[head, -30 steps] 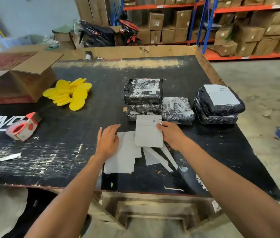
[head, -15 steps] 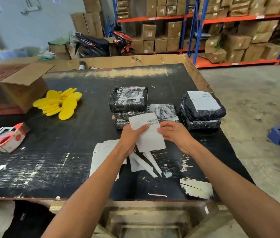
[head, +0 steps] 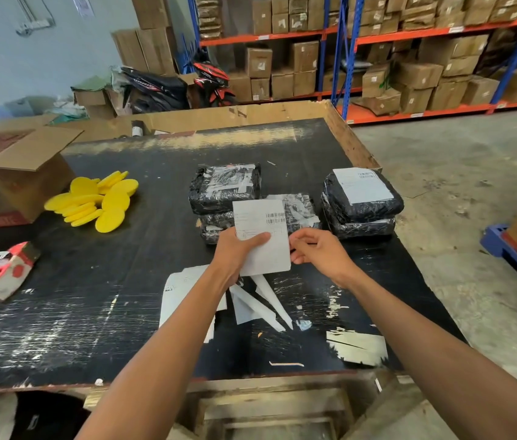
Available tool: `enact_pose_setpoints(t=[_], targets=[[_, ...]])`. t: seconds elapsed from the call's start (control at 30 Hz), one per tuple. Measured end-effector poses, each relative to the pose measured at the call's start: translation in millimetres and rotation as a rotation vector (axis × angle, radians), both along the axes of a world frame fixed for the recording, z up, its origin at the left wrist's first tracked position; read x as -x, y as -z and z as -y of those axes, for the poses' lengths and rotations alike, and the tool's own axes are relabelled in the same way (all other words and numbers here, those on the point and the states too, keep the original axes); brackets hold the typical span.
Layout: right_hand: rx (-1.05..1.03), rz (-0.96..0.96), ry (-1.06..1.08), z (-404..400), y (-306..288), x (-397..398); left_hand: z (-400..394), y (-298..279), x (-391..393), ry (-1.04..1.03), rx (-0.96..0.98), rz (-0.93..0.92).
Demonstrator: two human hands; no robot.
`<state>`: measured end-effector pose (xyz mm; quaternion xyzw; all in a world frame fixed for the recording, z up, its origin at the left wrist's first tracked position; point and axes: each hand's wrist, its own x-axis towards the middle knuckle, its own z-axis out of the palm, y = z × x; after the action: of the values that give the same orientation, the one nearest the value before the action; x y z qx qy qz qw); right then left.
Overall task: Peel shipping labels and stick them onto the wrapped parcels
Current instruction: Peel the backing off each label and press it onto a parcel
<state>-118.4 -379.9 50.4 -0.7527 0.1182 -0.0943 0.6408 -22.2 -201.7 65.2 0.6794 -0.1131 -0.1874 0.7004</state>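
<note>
Risks first. Left hand (head: 238,249) grips the shipping label (head: 262,236) along its lower left, thumb across the face; a clamp that tight while the backing comes off could crease the sheet or let the adhesive fold onto itself. Right hand (head: 317,249) pinches the label's right edge, fingertips (head: 295,241) curled at the border, probably hunting the peel seam; a slip there tears the corner. Can't tell if the backing has started to separate.

Label is held upright in the air, between both hands, above the middle of the bench (head: 124,296), barcode toward the top. Loose backing strips (head: 260,300) lie on the bench just below it.

Unlabelled wrapped parcels (head: 225,192) are stacked right behind the label. Labelled parcel (head: 362,198) sits near the bench's right edge, apart from the right hand.
</note>
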Motion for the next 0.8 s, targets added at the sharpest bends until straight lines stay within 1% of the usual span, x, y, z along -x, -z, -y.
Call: enact_pose_setpoints(t=[0.13,0.47,0.63,0.8], targets=[[0.107,-0.004,-0.018,-0.6,-2.0,1.5,-1.4,-0.5,0.8,0.021,-0.024,0.031],[0.237,-0.020,-0.032,-0.3,-4.3,2.6,-2.4,-1.2,-1.8,0.052,-0.084,0.067],[0.230,-0.022,-0.056,-1.2,-5.2,3.5,-3.6,-1.8,-2.9,0.067,-0.095,0.072],[0.137,-0.005,-0.100,0.8,-11.1,3.5,-8.1,0.0,-5.1,0.103,-0.063,0.035]])
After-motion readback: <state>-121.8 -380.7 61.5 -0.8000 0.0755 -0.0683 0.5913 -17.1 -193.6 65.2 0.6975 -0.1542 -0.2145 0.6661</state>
